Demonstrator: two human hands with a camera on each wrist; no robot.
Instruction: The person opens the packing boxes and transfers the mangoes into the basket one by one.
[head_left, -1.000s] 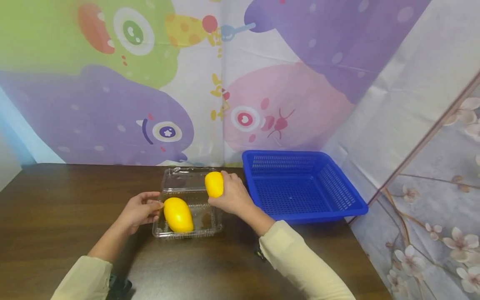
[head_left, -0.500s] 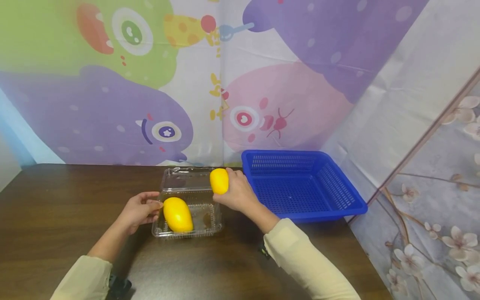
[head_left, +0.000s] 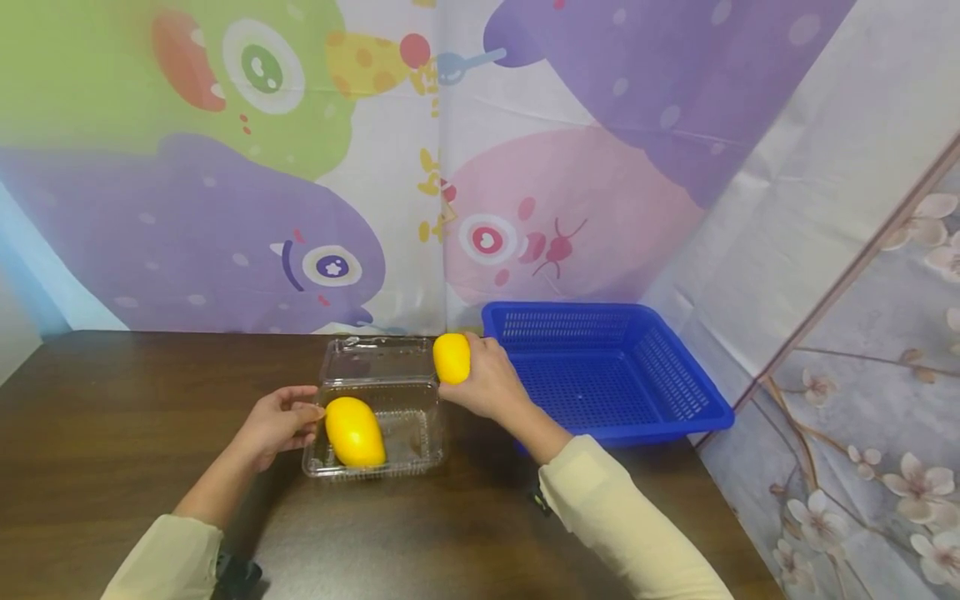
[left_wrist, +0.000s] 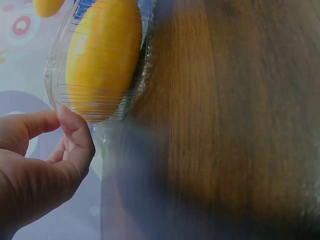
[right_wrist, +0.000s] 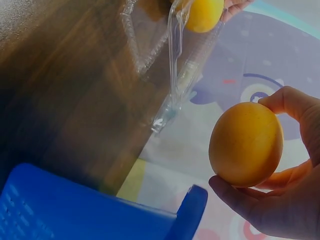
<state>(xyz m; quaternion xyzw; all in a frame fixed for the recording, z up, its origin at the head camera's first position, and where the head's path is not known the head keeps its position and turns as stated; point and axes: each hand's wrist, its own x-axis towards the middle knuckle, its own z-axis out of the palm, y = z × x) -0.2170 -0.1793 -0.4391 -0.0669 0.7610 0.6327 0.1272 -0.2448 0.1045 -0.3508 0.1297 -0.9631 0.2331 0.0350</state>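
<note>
My right hand point(head_left: 487, 379) grips a yellow mango point(head_left: 452, 358), held up between the clear plastic clamshell box point(head_left: 412, 442) and the blue basket. In the right wrist view, thumb and fingers wrap the sides of that mango point(right_wrist: 246, 145). Another yellow mango point(head_left: 354, 433) lies in the left half of the box, whose lid is laid back toward the wall. At the box's left rim, my left hand point(head_left: 277, 425) pinches the edge between thumb and forefinger. The left wrist view shows those fingertips point(left_wrist: 67, 112) right at the clear rim, beside the mango inside.
A blue plastic basket point(head_left: 600, 433) with perforated sides stands to the right of the box, near the wall. Dark wood tabletop point(head_left: 360, 542) lies under everything. A cartoon-printed sheet point(head_left: 405, 275) hangs behind, and a flower-patterned panel point(head_left: 862, 467) closes the right side.
My right hand has carried its mango rightward, from over the box to beside the basket's left edge. The left hand, the box and the other mango have stayed in place.
</note>
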